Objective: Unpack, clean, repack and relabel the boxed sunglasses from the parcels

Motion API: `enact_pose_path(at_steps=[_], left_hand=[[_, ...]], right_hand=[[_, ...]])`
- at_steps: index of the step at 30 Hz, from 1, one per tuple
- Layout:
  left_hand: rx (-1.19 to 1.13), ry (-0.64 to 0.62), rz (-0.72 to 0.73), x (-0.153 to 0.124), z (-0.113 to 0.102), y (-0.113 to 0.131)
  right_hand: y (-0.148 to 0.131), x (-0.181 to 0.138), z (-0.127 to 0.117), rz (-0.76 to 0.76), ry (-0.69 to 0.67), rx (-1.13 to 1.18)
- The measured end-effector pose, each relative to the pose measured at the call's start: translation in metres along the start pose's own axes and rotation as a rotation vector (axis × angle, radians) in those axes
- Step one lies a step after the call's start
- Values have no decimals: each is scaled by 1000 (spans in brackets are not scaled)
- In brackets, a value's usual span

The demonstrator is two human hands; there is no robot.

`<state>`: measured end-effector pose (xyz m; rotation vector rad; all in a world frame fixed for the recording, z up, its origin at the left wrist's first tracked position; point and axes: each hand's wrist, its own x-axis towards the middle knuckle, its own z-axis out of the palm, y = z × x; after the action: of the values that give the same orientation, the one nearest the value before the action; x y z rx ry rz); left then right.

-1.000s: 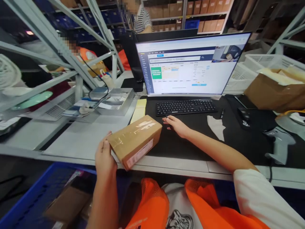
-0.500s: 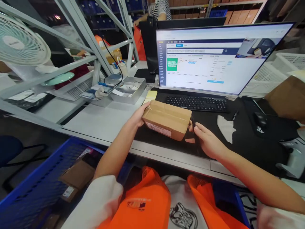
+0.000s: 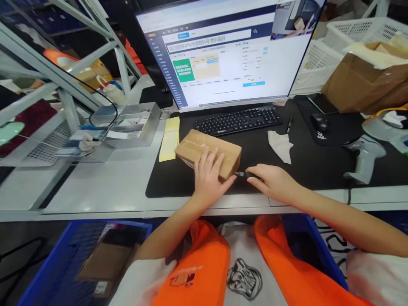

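Observation:
A taped brown cardboard box (image 3: pixel 194 146) lies on the black desk mat (image 3: pixel 165 182), turned at a slant. My left hand (image 3: pixel 207 172) rests flat on top of it, fingers spread, with the thumb along the near right edge. In my right hand (image 3: pixel 270 180) is a utility knife (image 3: pixel 247 174), gripped by its black handle. Its blade points left at the box's lower right corner, close to my left thumb. Whether the blade touches the cardboard, I cannot tell.
Behind the box are a keyboard (image 3: pixel 237 120) and a monitor (image 3: pixel 223 55). A yellow paper pad (image 3: pixel 169 138) lies to the left. Rightward are torn paper (image 3: pixel 280 145), a pen (image 3: pixel 289 125), a mouse (image 3: pixel 319 122) and a barcode scanner (image 3: pixel 365 157). A blue crate (image 3: pixel 68 255) with boxes stands below.
The box has come down from both hands onto the mat. My left hand has shifted from its left end to its top. The knife's blade now points at the box's corner.

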<state>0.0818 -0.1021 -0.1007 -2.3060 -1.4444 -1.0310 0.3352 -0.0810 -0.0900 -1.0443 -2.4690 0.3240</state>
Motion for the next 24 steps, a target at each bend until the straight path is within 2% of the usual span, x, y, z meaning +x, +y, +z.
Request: enact_pose_path(at_steps=[4, 12, 15, 17, 20, 22, 24], left_hand=[[28, 40, -51, -1, 16, 3], [38, 50, -3, -1, 16, 1], [31, 63, 11, 0, 19, 1], [26, 42, -3, 1, 20, 3], [12, 24, -1, 0, 13, 1], [-67, -7, 42, -4, 2, -11], [-155, 4, 32, -7, -11, -36]], right_hand=[[4, 16, 3, -92, 0, -71], [19, 34, -6, -170, -8, -145], [36, 43, -8, -191, -5, -185], [55, 50, -11, -144, 27, -223], [82, 54, -17, 36, 141, -249], [89, 49, -18, 147, 222, -184], [82, 39, -11, 231, 274, 6]])
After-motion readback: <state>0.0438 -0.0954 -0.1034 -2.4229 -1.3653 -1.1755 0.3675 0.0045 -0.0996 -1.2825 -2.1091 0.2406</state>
